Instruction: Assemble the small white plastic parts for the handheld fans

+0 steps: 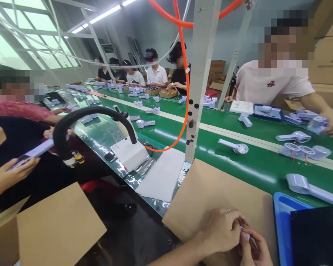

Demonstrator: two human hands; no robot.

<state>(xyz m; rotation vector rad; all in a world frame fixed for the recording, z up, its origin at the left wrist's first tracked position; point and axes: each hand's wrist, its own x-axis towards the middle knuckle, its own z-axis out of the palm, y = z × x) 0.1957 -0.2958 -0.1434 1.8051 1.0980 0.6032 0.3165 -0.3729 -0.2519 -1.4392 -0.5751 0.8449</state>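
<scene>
My left hand [220,227], with a ring on one finger, reaches in from the bottom over a cardboard sheet [208,188]. My right hand [256,249] comes up beside it at the lower edge. Both hands are closed, and their fingertips meet around a small lavender plastic part [244,234]; most of it is hidden by the fingers. Just right of my hands lies a blue tray [279,218] holding a flat black item [316,234]. A lavender handheld fan casing [298,183] rests behind the tray.
A green conveyor belt [205,166] carries handheld fans [241,148] and lavender casings. A white post [201,81] rises behind the cardboard, near an orange air hose [180,136]. At left are a black flexible duct [58,129], an open carton [58,229] and a co-worker's hand [22,168]. Co-workers sit opposite.
</scene>
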